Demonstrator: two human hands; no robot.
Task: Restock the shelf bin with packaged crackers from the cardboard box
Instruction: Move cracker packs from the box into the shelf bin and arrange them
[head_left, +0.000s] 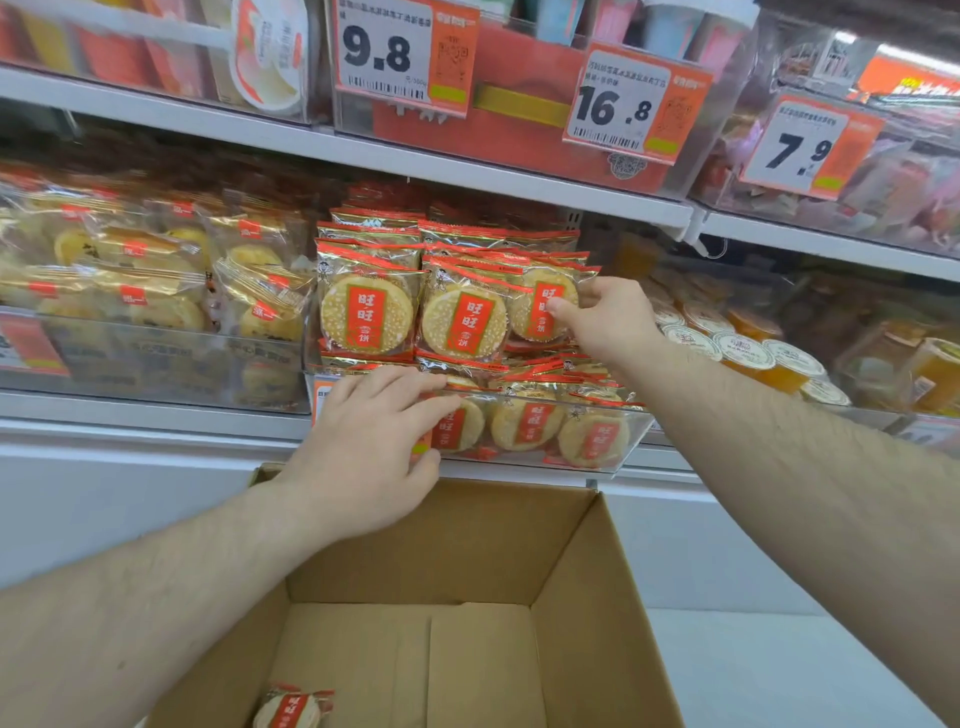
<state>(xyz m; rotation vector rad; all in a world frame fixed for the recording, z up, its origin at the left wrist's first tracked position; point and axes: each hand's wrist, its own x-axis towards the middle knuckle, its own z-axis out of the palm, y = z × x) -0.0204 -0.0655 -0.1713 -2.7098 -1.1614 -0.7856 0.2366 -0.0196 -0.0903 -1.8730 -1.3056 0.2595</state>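
This is a shop: white shelves carry clear bins full of packaged snacks, and orange price tags hang on the upper shelf edge.

Lone cracker packet in the cardboard box cut off by the bottom edge, bin price label mostly hidden behind the left hand, small print on the upper price tags unreadable, far-right shelf goods blurred

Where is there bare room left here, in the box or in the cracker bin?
The cardboard box floor is bare except one cracker pack at its near-left corner. The clear bin is crowded: packs stand against its front, with the left hand and right hand there.
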